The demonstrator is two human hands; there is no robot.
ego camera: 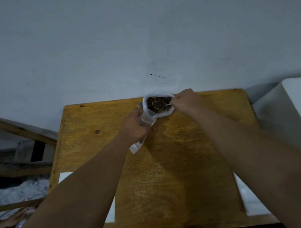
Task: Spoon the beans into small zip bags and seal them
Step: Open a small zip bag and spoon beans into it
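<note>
Beans sit in an open white pouch at the far edge of the wooden table. The right hand pinches the handle of a metal spoon, whose loaded bowl lies inside the pouch. The left hand is curled round a small zip bag, its mouth just beside the pouch. The bag is probably thin, limp, slippery film: grip it near the mouth to spread the opening. Beans are light, hard and prone to roll; hold the spoon level.
</note>
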